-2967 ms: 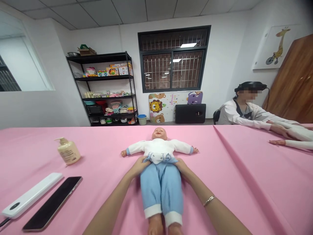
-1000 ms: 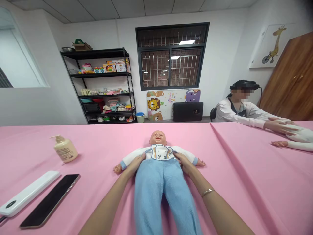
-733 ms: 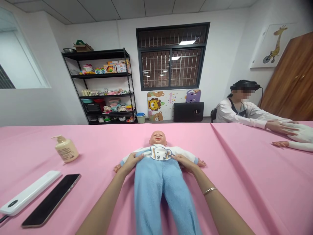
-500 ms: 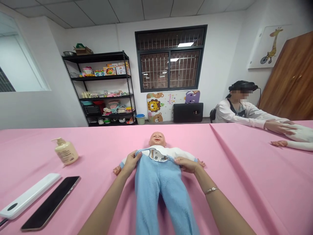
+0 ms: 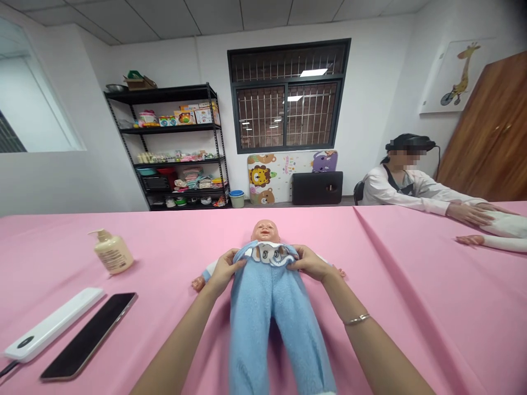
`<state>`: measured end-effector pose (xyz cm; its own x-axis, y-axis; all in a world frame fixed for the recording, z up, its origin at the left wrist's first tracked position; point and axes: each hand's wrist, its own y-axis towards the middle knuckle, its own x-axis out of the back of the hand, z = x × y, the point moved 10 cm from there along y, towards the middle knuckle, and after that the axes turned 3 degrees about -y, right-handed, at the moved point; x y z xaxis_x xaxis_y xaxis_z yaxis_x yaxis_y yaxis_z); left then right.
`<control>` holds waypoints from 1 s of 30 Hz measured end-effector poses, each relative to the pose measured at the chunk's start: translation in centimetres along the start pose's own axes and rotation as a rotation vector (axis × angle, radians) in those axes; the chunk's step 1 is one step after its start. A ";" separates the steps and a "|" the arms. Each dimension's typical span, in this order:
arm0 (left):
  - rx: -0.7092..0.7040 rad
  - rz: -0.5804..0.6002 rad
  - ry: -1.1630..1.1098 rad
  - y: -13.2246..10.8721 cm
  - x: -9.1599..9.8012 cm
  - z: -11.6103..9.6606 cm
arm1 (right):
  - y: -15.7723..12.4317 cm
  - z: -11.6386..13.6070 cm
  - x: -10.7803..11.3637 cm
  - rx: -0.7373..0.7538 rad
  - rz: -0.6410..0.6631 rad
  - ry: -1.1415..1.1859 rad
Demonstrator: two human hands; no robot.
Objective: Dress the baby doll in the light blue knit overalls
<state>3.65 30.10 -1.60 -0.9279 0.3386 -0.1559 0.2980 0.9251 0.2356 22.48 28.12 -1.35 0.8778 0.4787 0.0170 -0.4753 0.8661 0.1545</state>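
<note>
A baby doll [image 5: 265, 232] lies on its back on the pink table [image 5: 173, 241], head away from me. It wears a white top and light blue fleece trousers [image 5: 269, 312]. My left hand [image 5: 223, 267] is closed on the trouser waistband at the doll's left-hand side in view. My right hand [image 5: 308, 262] is closed on the waistband at the other side. The waistband is bunched up over the doll's chest, just below its chin. One doll hand [image 5: 198, 283] pokes out beside my left wrist.
A cream pump bottle [image 5: 112, 253] stands at the left. Near the left front edge lie a white bar-shaped device [image 5: 53, 324] and a black phone [image 5: 89, 342]. At the right another person [image 5: 405, 181] rests hands on a second doll [image 5: 498, 233]. A black shelf rack [image 5: 173, 148] stands behind.
Both my hands have moved up from the doll's hips to its chest, drawing the blue trouser waistband higher and closer together over the white top.
</note>
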 end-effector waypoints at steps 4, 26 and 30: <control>0.009 -0.040 -0.001 0.0 0.4 0.1 | 0.2 1.2 -0.1 0.076 -0.054 -0.265; 0.099 0.097 0.370 -0.2 2.2 1.4 | -1.8 -7.0 1.6 -0.262 0.304 -0.510; 0.128 0.140 0.597 -0.6 2.7 1.2 | -1.2 -6.1 2.4 -0.183 0.098 -0.294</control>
<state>1.27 30.66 -3.33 -0.8326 0.3374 0.4393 0.4156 0.9048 0.0927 24.79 29.06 -7.52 0.7942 0.5221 0.3108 -0.5375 0.8423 -0.0413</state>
